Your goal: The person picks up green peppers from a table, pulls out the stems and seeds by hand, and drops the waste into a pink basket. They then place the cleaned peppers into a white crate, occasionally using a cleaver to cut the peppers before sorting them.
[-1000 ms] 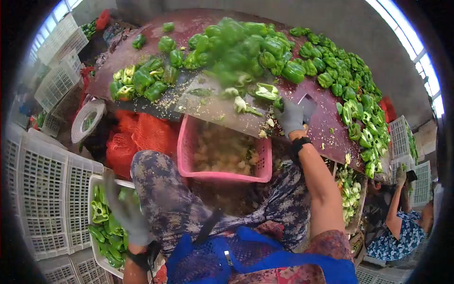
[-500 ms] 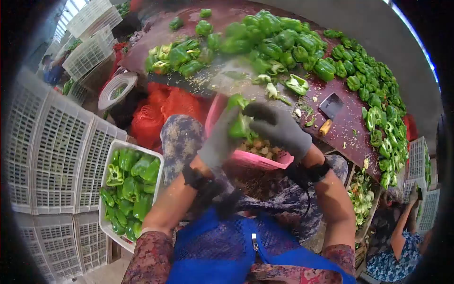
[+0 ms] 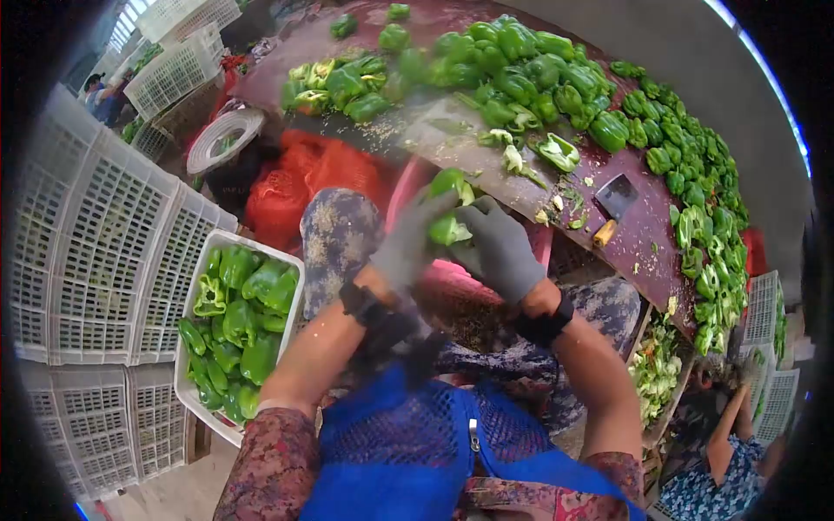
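My left hand (image 3: 412,239), in a grey glove, is wrapped round a green pepper (image 3: 449,227) that looks cut open. Close on its right, my gloved right hand (image 3: 502,252) has its fingers bent against the pepper; whether they grip a piece is hidden. Both hands are over a pink basket (image 3: 405,187) between my knees. Beyond them, a halved pepper (image 3: 557,153) and pale cores (image 3: 513,160) rest on the table (image 3: 434,143). A cleaver with a wooden handle (image 3: 616,196) lies to their right.
Whole peppers (image 3: 521,74) are heaped on the table. A white crate of peppers (image 3: 296,317) stands at my left, beside stacked crates (image 3: 104,252). A box of scraps (image 3: 656,373) is at the right, near another person (image 3: 721,460). A red mesh sack (image 3: 304,178) lies front left.
My right hand has moved down and left, its fingers now more bent. The pepper now shows as separated green parts. The view has shifted slightly.
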The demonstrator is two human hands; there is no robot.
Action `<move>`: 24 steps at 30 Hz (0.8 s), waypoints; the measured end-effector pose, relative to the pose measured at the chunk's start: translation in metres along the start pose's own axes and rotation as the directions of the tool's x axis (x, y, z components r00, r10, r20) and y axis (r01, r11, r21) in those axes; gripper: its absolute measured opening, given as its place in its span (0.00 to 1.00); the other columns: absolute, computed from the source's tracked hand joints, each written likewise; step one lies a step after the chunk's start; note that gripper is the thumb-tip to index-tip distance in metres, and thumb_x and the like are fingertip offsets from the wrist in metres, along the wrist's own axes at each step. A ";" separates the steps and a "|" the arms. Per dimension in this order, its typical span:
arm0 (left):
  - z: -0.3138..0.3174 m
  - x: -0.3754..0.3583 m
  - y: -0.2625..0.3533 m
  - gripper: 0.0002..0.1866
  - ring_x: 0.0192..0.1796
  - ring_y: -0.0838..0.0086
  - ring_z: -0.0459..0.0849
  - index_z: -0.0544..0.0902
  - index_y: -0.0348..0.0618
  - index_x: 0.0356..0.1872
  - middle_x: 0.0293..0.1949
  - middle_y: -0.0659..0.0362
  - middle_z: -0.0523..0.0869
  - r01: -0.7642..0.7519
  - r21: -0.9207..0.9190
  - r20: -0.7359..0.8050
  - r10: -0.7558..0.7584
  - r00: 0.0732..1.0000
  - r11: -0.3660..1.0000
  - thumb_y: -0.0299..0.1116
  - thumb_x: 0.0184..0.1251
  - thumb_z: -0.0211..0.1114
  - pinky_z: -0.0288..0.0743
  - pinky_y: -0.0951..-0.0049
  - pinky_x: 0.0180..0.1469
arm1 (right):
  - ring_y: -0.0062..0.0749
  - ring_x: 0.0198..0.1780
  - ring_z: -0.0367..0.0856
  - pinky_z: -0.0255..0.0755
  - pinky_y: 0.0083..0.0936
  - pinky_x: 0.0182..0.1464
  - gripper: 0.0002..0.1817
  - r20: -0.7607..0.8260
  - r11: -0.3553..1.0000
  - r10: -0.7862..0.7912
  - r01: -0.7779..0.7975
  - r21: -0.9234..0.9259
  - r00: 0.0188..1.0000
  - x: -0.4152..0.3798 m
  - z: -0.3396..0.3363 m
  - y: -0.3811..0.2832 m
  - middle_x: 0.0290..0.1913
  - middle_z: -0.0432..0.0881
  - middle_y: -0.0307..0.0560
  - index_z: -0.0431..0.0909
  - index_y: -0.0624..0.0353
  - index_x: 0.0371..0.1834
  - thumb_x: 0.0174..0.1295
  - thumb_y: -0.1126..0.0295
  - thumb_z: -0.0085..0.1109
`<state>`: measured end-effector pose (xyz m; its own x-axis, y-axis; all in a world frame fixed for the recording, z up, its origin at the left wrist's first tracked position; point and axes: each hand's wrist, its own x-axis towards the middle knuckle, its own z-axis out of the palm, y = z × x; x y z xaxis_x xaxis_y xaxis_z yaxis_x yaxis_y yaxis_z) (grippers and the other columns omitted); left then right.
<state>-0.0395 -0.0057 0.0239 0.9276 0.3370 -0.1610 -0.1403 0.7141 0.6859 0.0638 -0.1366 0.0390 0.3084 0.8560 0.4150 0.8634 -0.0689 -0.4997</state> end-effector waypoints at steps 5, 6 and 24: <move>-0.007 0.010 -0.014 0.21 0.53 0.69 0.85 0.74 0.43 0.63 0.54 0.57 0.83 -0.235 -0.193 -0.109 0.218 0.970 0.952 0.41 0.76 0.58 0.84 0.65 0.52 | 0.55 0.41 0.82 0.77 0.43 0.41 0.21 -0.313 0.977 0.161 -0.197 -0.087 0.936 -0.007 0.029 0.013 0.45 0.80 0.57 0.78 0.57 0.43 0.53 0.58 0.75; -0.011 0.009 -0.013 0.21 0.54 0.68 0.84 0.74 0.43 0.63 0.55 0.56 0.83 -0.233 -0.244 -0.144 0.203 0.969 0.941 0.41 0.76 0.58 0.83 0.64 0.53 | 0.56 0.42 0.81 0.77 0.44 0.42 0.22 -0.395 0.983 0.161 -0.181 -0.014 0.904 -0.006 0.028 0.014 0.43 0.80 0.58 0.78 0.58 0.42 0.53 0.57 0.75; -0.005 0.014 0.017 0.29 0.60 0.62 0.80 0.69 0.43 0.69 0.60 0.53 0.79 -0.420 0.407 0.012 0.455 0.890 0.811 0.39 0.70 0.65 0.77 0.65 0.61 | 0.30 0.60 0.78 0.71 0.32 0.65 0.22 0.037 0.320 0.564 -0.260 0.911 0.825 0.012 0.002 0.030 0.64 0.77 0.50 0.72 0.64 0.67 0.74 0.64 0.55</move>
<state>-0.0307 0.0144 0.0299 0.7662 0.6177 0.1773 -0.3629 0.1882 0.9126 0.0924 -0.1271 0.0272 0.7269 0.6860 0.0322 -0.1674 0.2224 -0.9605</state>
